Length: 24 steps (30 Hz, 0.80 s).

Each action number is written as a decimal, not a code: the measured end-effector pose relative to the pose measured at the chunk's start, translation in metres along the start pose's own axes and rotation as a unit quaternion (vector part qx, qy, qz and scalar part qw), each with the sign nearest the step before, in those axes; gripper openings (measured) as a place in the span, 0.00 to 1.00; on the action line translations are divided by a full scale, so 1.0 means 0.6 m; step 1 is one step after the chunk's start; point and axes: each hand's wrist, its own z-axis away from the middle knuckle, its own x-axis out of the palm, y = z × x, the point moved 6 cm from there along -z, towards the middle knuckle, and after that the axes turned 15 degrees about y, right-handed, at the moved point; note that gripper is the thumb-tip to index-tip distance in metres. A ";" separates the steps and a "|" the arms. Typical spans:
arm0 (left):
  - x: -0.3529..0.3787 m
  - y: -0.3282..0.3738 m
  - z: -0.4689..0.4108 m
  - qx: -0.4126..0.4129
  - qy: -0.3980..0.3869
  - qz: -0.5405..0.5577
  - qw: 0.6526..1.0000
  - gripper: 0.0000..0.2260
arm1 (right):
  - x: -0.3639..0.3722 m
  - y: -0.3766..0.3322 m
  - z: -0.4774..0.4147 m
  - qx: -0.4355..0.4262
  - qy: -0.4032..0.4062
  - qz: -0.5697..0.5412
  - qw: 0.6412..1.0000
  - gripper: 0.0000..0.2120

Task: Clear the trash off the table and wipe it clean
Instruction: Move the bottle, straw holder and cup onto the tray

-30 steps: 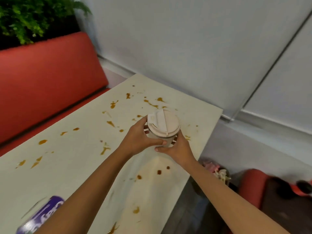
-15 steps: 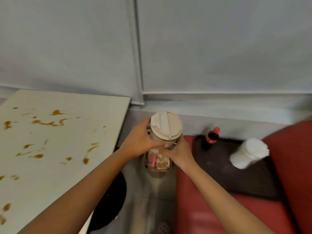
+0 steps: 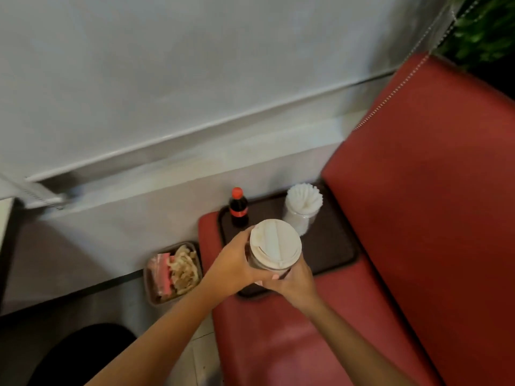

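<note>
I hold the lidded paper cup [image 3: 275,247] up in the air with both hands, standing straight, lid on top. My left hand [image 3: 235,264] wraps its left side and my right hand [image 3: 294,282] grips it from below and in front. The trash bin [image 3: 172,271], full of scraps, sits on the floor down and to the left of the cup, nearer my left hand. The dark tray [image 3: 331,246] on the red seat [image 3: 278,338] lies right under the cup. I think the cup must go left to the bin.
</note>
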 end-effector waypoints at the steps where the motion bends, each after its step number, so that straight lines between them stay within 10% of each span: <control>1: 0.025 -0.009 -0.008 -0.004 -0.012 0.001 1.000 0.42 | -0.011 0.021 -0.007 0.007 0.009 0.006 1.000 0.40; 24: 0.225 -0.195 -0.152 -0.028 -0.062 -0.069 0.995 0.42 | 0.009 0.300 -0.153 0.042 0.077 0.034 0.996 0.45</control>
